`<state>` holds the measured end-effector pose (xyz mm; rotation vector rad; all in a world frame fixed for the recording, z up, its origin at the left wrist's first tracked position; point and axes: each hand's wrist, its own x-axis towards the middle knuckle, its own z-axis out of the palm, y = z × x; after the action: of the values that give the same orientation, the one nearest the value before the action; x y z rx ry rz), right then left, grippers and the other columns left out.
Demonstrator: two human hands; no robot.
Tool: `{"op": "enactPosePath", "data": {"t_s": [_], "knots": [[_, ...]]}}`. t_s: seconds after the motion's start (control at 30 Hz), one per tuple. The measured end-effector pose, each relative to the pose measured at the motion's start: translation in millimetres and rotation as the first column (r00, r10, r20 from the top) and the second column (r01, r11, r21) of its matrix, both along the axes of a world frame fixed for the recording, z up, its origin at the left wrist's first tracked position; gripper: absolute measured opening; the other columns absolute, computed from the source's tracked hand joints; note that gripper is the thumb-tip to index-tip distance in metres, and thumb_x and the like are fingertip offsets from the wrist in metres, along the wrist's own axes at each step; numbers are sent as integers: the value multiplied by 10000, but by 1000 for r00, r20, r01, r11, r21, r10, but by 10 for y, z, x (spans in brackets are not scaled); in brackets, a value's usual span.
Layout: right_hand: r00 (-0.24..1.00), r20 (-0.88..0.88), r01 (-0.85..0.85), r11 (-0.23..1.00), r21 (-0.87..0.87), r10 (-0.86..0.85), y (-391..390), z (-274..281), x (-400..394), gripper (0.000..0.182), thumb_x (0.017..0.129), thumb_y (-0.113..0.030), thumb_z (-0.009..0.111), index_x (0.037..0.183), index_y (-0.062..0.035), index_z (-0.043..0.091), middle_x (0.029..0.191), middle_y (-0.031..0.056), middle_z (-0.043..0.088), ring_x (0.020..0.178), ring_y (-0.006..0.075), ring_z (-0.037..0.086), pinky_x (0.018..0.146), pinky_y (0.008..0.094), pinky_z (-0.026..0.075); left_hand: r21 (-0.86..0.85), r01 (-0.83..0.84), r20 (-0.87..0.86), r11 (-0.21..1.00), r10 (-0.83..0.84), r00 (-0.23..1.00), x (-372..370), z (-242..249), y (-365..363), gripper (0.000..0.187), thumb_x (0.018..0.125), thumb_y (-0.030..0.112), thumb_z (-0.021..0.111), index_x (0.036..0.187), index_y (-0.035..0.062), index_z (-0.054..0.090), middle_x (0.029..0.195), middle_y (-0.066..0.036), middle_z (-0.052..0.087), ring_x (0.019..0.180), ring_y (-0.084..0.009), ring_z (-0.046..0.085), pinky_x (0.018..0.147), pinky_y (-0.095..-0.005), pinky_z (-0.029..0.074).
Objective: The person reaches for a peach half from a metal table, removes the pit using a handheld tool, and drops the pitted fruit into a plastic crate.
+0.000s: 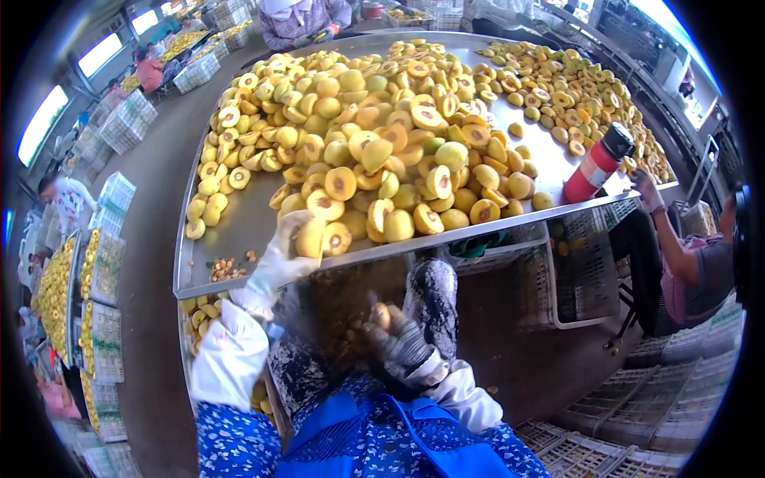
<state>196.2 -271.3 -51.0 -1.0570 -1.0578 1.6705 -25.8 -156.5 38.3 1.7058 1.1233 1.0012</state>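
Observation:
My left hand [275, 259], in a pale glove, is closed on a yellow fruit half [310, 238] at the near edge of the metal table [478, 233]. A cut half with a brown centre [336, 238] lies just right of it. Over my lap, my right hand [398, 338], in a grey glove, is closed round a small orange-brown object [381, 316] that blur keeps me from making out. A large heap of halved yellow fruit [374, 151] covers much of the table. Small brown pits [225, 269] lie near its left front corner.
A red bottle [591, 169] stands at the right front edge. More fruit [574, 88] spreads behind it. One person [693, 271] sits at the right; another [299, 22] is across the table. Crates [582, 279] stand under the table and at left. Fruit [199, 319] lies below its left corner.

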Motion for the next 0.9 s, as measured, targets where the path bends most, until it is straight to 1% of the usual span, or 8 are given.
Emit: {"op": "enactPosePath", "data": {"t_s": [0.03,0.1,0.17,0.3,0.37,0.57,0.67,0.9], "knots": [[1000,22,-18,999,-49,19,38,91,6,211,880,-204,613,1007,-55,535,748,14,540,671,115,489,624,269,433,-183,-4,534,983,103,839,-2,-105,-180,674,654,27,625,1288,80,402,1156,-137,528,1027,-291,576,866,-357,497],[957,283,-27,953,301,-62,115,18,-94,234,898,-284,570,979,-68,530,662,160,560,612,313,579,548,387,418,-237,138,862,962,143,486,-17,-269,-423,665,672,19,594,1302,57,388,1131,-188,553,966,-373,603,839,-422,523],[934,354,-87,938,336,-40,171,54,-234,83,903,-115,554,947,-46,541,794,33,609,692,134,581,590,275,445,-349,61,870,935,299,391,-4,-417,-620,539,828,265,568,1266,-11,419,1133,-227,565,899,-394,620,801,-451,539],[786,615,-258,871,418,-62,190,215,-432,183,901,-234,544,933,-55,525,682,214,593,623,387,602,501,455,435,-455,-139,742,880,461,487,80,-678,-834,454,928,359,467,1195,-8,466,1046,-193,608,852,-326,632,744,-389,541],[747,662,-281,876,393,-58,169,259,-513,221,907,-270,527,940,-51,515,671,220,592,596,396,591,490,479,427,-431,13,825,902,389,409,60,-790,-869,467,941,347,472,1239,-10,429,1091,-157,585,920,-262,617,817,-350,522],[659,745,-280,885,372,-104,131,105,-683,262,921,-298,493,942,-37,502,617,216,573,526,397,569,454,504,415,-59,-392,347,918,387,854,153,-972,-929,432,916,257,533,1239,-14,442,1065,-136,588,936,-203,604,826,-302,510],[658,749,-270,904,331,-78,93,133,-725,267,924,-297,482,950,-32,496,603,216,565,526,400,567,455,498,418,-211,-268,694,940,337,636,203,-912,-1005,419,910,232,530,1234,-20,446,1053,-129,593,941,-190,602,825,-291,507],[613,789,-443,847,295,46,107,21,-707,315,922,-245,448,1087,21,485,778,259,550,607,381,579,506,482,434,68,-526,348,848,474,809,343,-998,-1042,339,893,216,542,1119,-36,544,1166,-140,535,915,-199,613,781,-284,518]]}}
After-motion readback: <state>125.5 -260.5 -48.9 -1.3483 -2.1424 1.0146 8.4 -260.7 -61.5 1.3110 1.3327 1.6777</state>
